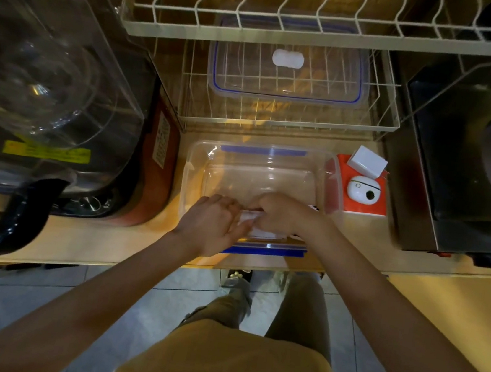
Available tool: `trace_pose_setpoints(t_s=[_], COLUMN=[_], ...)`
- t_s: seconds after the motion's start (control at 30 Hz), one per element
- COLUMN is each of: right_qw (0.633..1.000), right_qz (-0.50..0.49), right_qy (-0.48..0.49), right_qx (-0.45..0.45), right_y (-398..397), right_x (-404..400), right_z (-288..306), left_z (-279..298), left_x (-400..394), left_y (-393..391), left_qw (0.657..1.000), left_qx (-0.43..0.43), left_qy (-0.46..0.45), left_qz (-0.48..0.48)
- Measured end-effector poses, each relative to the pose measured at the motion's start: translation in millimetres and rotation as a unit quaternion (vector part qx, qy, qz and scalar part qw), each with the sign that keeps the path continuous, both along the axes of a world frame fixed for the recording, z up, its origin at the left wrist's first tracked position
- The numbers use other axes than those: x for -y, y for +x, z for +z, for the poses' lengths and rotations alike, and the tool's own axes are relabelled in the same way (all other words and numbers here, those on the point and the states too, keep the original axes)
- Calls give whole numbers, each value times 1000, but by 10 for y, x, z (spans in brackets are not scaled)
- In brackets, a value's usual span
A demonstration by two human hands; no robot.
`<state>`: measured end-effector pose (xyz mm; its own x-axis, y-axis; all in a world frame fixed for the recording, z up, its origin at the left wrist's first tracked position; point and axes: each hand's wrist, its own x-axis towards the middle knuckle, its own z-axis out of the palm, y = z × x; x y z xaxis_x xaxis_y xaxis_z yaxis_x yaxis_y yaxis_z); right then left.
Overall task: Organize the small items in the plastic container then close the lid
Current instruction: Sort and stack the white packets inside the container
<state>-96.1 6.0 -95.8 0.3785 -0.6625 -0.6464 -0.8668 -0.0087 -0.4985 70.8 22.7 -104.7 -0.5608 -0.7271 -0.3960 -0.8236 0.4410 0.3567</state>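
Observation:
A clear plastic container (197, 161) with blue clips stands open on the wooden counter in front of me. Both hands reach into its near end. My left hand (211, 225) and my right hand (281, 215) are closed together on a small white item (248, 217), mostly hidden by the fingers. The clear lid (288, 76) with a blue seal lies in the wire dish rack behind the container. To the right of the container, an orange box (368, 205) carries a white earbud case (362, 191) and a small white box (367, 162).
A white wire dish rack (288, 30) rises behind the container. A large clear appliance with a black base (49, 84) fills the left. A dark metal appliance (456, 168) stands on the right. The counter edge (136, 262) runs below my wrists.

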Motion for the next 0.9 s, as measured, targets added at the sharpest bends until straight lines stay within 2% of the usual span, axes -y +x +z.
trace_pose_setpoints(t_s=[0.17, 0.33, 0.53, 0.9], right_qw=[997, 998, 991, 993], right_qz=[-43, -33, -61, -59], right_qy=[-59, -44, -115, -94], right_qx=[-30, -20, -41, -42], right_y=[-3, 8, 2, -29], right_x=[-9, -81, -70, -117], right_z=[-76, -113, -92, -81], left_z=[-23, -39, -38, -70], left_x=[18, 37, 25, 39], left_y=[-62, -69, -71, -78], left_qw=[1000, 1000, 1000, 999], left_qx=[16, 24, 27, 44], left_qy=[-5, 0, -2, -5], left_qz=[-3, -3, -5, 4])
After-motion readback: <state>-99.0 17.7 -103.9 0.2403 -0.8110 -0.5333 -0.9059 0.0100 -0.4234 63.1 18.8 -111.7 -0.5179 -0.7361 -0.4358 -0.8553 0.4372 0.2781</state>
